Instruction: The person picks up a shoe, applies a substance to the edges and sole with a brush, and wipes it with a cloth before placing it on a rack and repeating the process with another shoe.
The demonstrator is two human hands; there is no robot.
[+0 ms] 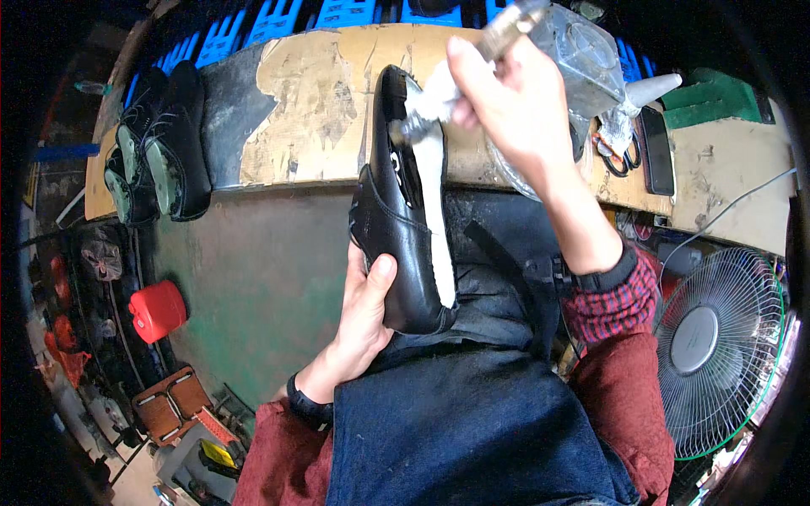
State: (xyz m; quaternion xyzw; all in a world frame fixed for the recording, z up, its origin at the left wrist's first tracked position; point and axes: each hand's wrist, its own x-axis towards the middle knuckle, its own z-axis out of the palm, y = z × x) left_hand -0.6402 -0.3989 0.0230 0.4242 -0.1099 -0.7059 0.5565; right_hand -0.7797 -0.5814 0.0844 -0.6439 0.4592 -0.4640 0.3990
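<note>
A black leather shoe [396,270] stands on end above my lap, its toe end low and its opening facing up and left. Along its right side runs a white strip of the underside [432,194]. My left hand [364,308] grips the shoe near the toe, thumb on the leather and the other fingers hidden behind. In my right hand [519,105] is a brush [510,29] with a worn, pale handle and something white wrapped round its lower part. Its dark tip is at the upper end of the white underside, smeared by motion; whether it touches cannot be told.
Several black shoes [173,143] stand at the bench's left end. Cardboard [312,101] covers the bench, with a clear container [586,63], scissors [620,156] and a phone [656,152] at its right. A fan [717,346] stands at my right, a red canister [158,310] on the left.
</note>
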